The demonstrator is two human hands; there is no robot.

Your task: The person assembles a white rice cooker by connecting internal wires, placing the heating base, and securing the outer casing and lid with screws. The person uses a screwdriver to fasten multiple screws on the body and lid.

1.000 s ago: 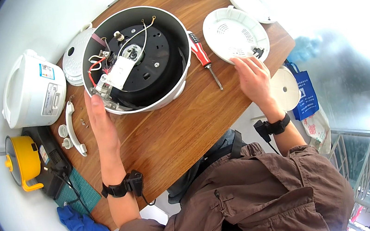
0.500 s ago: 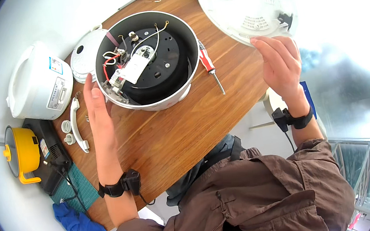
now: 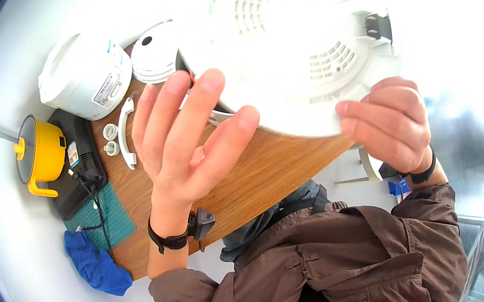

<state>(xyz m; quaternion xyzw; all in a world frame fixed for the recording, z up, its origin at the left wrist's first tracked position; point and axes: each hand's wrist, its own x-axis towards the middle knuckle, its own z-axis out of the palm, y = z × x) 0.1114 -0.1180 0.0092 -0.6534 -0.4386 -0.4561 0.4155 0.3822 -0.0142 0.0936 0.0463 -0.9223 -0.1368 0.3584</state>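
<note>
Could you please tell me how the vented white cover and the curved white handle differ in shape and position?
The vented white cover is broad and round, while the curved white handle is a narrow, bent strip. The cover has groups of slots; the handle shows none. The cover is held up by its edge in the right hand, whereas the handle lies on the wooden table. Both are white.

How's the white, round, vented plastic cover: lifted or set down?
Lifted: the right hand grips the cover by its rim, above the brown wooden tabletop.
</note>
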